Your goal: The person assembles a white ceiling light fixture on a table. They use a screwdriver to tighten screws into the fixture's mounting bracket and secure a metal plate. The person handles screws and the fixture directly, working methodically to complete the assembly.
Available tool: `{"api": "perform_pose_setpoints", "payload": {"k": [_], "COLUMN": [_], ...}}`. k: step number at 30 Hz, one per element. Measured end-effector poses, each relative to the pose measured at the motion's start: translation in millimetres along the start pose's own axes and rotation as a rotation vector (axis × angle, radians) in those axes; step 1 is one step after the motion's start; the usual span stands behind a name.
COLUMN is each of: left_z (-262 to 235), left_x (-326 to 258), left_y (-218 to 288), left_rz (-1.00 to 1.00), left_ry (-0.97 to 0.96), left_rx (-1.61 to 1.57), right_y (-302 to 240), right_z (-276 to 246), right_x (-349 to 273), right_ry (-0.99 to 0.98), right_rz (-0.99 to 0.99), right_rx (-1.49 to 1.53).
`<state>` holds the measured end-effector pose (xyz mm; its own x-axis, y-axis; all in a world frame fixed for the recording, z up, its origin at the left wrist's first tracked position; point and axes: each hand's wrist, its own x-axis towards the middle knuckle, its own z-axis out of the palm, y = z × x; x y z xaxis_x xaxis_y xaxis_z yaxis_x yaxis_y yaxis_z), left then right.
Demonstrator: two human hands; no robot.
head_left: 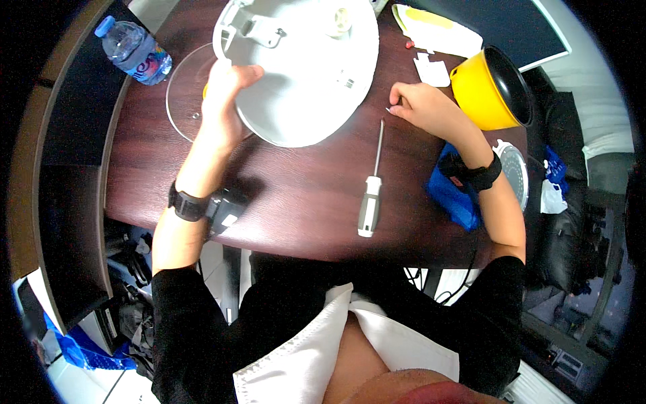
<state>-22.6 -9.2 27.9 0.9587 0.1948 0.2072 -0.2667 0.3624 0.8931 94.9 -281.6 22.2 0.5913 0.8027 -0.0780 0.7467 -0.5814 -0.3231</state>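
My left hand [225, 101] grips the near left rim of a white, rounded plastic shell [303, 101], thumb over the edge. The shell is tilted so its hollow inside shows, with moulded fittings near the top. My right hand [427, 111] is closed in a pinch over the table, right of the shell. A tiny pale tip shows at its fingers, too small to name. Just below those fingertips lies a screwdriver [368, 205] with a grey and white handle, its shaft pointing away from me. A clear round lid [176, 101] lies partly under my left forearm and the shell.
A yellow pot [474, 91] with a black inside stands at the right, beside a small white piece [432, 71]. Blue cloth-like material [454, 195] and a pale disc [515, 172] lie near my right forearm. A water bottle [138, 54] is far left; a black box [227, 209] is beside my left wrist.
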Motion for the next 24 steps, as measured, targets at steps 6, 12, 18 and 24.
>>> {"api": "perform_pose_setpoints", "payload": {"k": [6, 12, 18, 24], "left_z": [10.2, 1.5, 4.2, 14.2], "left_x": [-2.4, -0.4, -6.5, -5.2], "left_y": [6.6, 2.0, -2.8, 2.8], "left_rz": [-0.034, -0.091, -0.017, -0.032], "left_ry": [0.000, -0.116, -0.091, -0.094], "left_rx": [0.030, 0.150, 0.287, 0.231], "right_y": [-6.8, 5.0, -73.4, -115.8], "right_z": [3.0, -2.3, -29.8, -14.9], "right_x": [6.0, 6.2, 17.2, 52.9], "right_ry": [-0.019, 0.047, 0.085, 0.241], "right_rz": [0.031, -0.011, -0.124, -0.025], "right_rx": [-0.090, -0.092, 0.301, 0.821]}}
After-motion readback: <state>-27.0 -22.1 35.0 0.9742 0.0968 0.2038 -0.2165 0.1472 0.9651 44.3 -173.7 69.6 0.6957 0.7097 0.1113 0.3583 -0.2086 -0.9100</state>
